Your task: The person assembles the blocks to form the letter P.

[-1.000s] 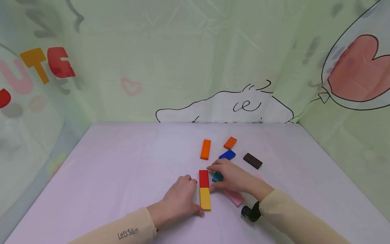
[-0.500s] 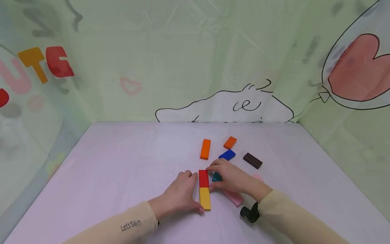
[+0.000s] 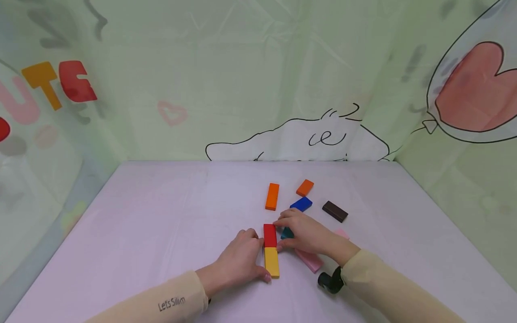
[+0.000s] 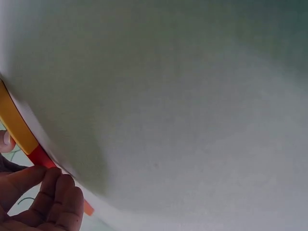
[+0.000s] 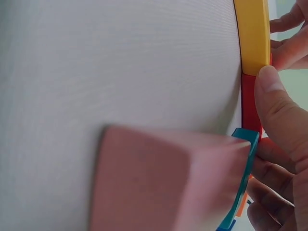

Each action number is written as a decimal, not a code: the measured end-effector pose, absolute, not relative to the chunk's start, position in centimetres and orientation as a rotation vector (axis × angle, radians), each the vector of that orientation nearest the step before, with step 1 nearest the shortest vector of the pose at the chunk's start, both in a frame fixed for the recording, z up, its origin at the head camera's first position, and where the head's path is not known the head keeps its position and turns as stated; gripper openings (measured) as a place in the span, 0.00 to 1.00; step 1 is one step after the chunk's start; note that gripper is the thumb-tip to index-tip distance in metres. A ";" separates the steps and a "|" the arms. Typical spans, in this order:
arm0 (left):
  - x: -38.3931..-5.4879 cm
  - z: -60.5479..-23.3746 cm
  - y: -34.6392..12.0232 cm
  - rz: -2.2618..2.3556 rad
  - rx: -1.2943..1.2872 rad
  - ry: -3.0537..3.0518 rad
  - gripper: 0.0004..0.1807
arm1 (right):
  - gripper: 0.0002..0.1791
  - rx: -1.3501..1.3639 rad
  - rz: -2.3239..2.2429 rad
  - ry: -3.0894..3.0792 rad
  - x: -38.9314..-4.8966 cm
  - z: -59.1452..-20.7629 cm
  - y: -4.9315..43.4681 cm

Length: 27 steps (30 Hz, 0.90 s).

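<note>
In the head view a red block [image 3: 269, 235] and a yellow block [image 3: 272, 263] lie end to end in a straight row. My left hand [image 3: 239, 260] is along the row's left side, bent fingers at the red block's edge, thumb at the yellow block's near end. On the other side my right hand [image 3: 308, 233] has its index finger by the red block's far corner. Its thumb [image 5: 274, 91] presses where red meets yellow in the right wrist view. A teal block [image 3: 287, 233] is partly hidden under this hand, and a pink block [image 3: 309, 260] lies beside it.
Beyond the hands lie two orange blocks [image 3: 272, 196], a blue block [image 3: 301, 204] and a dark brown block [image 3: 335, 211]. More pink [image 3: 341, 233] shows past the right wrist. A black wrist camera [image 3: 331, 281] sits at the right cuff. Printed fabric [image 3: 242, 67] encloses the table [image 3: 161, 215].
My left fingers moved up along the red block's edge, then came back slightly nearer. The right hand's fingers closed in against the red block. The blocks look nearly unmoved.
</note>
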<state>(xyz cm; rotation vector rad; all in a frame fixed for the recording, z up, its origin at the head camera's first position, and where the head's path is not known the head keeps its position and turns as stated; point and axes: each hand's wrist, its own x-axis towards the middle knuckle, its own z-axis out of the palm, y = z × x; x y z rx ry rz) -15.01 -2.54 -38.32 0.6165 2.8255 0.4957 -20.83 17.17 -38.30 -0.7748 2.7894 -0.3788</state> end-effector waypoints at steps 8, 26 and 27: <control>-14.9 -38.4 -2.3 0.478 0.613 2.821 0.35 | 0.30 -0.794 -0.377 2.800 -20.9 -38.3 17.1; -14.6 -38.3 -2.1 0.466 0.620 2.831 0.30 | 0.28 -0.770 -0.394 2.792 -21.0 -38.1 17.0; -14.6 -38.3 -2.1 0.468 0.613 2.832 0.30 | 0.29 -0.769 -0.396 2.789 -21.0 -38.1 17.0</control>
